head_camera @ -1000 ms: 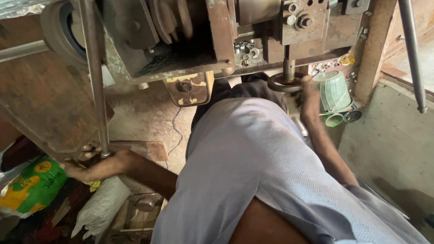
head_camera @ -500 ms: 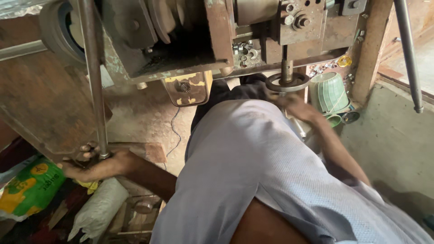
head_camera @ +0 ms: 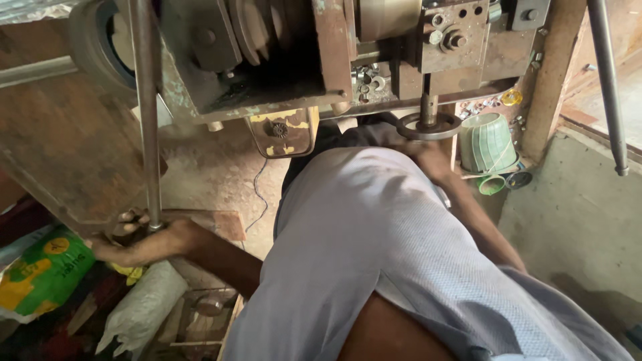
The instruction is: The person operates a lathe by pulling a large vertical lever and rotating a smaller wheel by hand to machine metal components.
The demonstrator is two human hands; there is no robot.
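My left hand [head_camera: 144, 242] reaches down to the lower left, its fingers curled around the bottom end of a long vertical metal rod [head_camera: 146, 113]. The rod stands in front of a rusty steel machine frame [head_camera: 60, 160]. My right hand [head_camera: 433, 159] is stretched forward just under a small round handwheel [head_camera: 428, 127] on a vertical shaft of the machine. Its fingers are partly hidden by my grey shirt [head_camera: 374, 247], so I cannot see if it holds anything.
A green ribbed plastic cup [head_camera: 487, 142] lies tilted on a ledge right of the handwheel. A green and yellow sack [head_camera: 41, 275] and a whitish bag [head_camera: 142, 307] lie at the lower left. Another thin rod [head_camera: 607, 87] hangs at the right. Pulleys and bolts sit above.
My right hand has dropped from beside the handwheel to just below it, moving left. My left hand stays at the foot of the rod, shifted slightly.
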